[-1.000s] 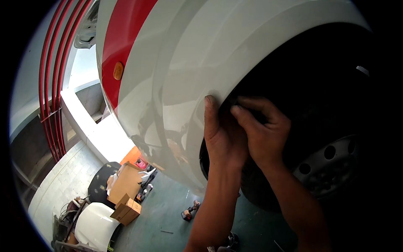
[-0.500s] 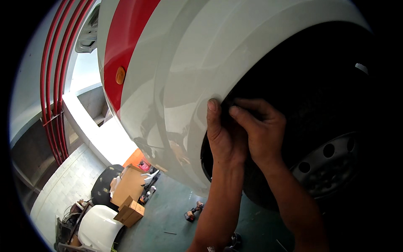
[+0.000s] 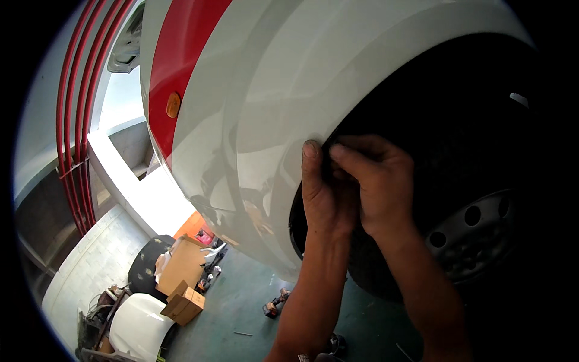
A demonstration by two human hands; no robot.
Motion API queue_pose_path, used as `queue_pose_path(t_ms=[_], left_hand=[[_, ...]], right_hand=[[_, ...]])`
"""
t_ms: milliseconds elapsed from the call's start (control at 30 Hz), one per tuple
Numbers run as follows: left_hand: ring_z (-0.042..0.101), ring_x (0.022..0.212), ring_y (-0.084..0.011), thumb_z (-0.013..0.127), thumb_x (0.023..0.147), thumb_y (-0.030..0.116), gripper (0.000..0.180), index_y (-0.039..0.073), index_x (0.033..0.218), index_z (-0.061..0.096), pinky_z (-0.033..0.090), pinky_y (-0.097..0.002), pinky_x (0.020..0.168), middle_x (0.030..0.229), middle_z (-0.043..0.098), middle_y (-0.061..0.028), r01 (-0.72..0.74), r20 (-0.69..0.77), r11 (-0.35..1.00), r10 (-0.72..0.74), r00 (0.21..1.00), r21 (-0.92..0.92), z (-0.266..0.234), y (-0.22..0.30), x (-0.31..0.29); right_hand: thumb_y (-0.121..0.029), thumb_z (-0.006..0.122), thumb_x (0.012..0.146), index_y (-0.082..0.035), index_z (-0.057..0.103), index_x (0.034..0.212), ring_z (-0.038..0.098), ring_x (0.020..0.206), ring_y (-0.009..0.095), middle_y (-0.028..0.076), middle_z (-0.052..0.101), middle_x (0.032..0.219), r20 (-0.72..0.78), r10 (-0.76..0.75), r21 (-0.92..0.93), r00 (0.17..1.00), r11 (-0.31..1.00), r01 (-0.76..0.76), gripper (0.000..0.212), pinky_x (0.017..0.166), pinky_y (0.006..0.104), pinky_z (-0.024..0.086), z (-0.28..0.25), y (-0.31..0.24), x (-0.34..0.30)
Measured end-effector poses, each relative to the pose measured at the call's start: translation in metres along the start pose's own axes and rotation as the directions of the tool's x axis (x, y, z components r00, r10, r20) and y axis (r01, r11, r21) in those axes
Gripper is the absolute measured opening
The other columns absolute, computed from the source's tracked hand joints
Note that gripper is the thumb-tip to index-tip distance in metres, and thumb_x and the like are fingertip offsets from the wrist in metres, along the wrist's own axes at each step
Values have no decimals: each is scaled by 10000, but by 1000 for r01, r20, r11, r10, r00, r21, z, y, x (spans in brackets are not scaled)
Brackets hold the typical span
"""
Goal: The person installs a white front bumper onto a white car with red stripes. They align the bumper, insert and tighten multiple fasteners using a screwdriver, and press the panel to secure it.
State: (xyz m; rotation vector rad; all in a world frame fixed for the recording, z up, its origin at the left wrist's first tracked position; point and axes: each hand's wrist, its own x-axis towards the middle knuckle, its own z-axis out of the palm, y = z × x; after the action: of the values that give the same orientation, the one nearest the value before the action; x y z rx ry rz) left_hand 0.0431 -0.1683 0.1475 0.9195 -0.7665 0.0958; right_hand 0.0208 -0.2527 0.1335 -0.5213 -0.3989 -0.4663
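A white fender point(image 3: 265, 120) with a red stripe point(image 3: 181, 48) curves around a dark wheel arch. My left hand point(image 3: 329, 205) clasps the fender's edge, its thumb on the painted outside while the fingers go behind into shadow. Close beside it, just inside the arch, my right hand point(image 3: 386, 187) has thumb and forefinger pinched together at the edge. Whatever lies between those fingertips is too dark to make out. Below and to the right is the wheel's grey steel rim point(image 3: 470, 235), partly lost in the dark.
An orange side lamp point(image 3: 173, 105) sits on the stripe. On the green floor lie a cordless power tool point(image 3: 275, 303) and a thin rod point(image 3: 243, 333). Cardboard boxes point(image 3: 183, 304) and a white body panel point(image 3: 140, 326) stand at the lower left, below red pipes point(image 3: 69, 139).
My left thumb has shifted slightly right, nearer the arch edge. My right hand has turned a little, its fingertips still pinched at the edge. The view has moved slightly.
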Motion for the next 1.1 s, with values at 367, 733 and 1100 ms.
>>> queue_pose_path(t_ms=[367, 733, 1100], left_hand=[[624, 1064, -228, 596, 961, 420, 473, 41, 1245, 585, 505, -359, 956, 1191, 648, -111, -20, 37, 999, 19, 999, 35, 1, 2, -6], [598, 1120, -231, 565, 977, 423, 494, 41, 1289, 542, 503, -360, 967, 1231, 621, -117, -90, 39, 996, 91, 995, -25, -3, -2, -8], [410, 559, -32, 594, 950, 479, 341, 137, 939, 588, 388, -170, 516, 680, 464, 70, 66, -174, 998, -62, 983, 16, 8, 2, -17]], right_hand=[[-78, 680, 871, 16, 676, 959, 683, 729, 181, 106, 702, 843, 173, -357, -311, 918, 865, 395, 129, 643, 291, 548, -9, 9, -1], [-89, 608, 914, 7, 653, 924, 672, 683, 286, 150, 663, 794, 428, -595, -643, 680, 329, 692, 107, 585, 348, 533, -13, 18, -1], [-122, 600, 928, -28, 675, 942, 635, 680, 145, 70, 664, 783, 377, 118, -219, 919, 975, -36, 122, 629, 279, 518, -14, -8, 10]])
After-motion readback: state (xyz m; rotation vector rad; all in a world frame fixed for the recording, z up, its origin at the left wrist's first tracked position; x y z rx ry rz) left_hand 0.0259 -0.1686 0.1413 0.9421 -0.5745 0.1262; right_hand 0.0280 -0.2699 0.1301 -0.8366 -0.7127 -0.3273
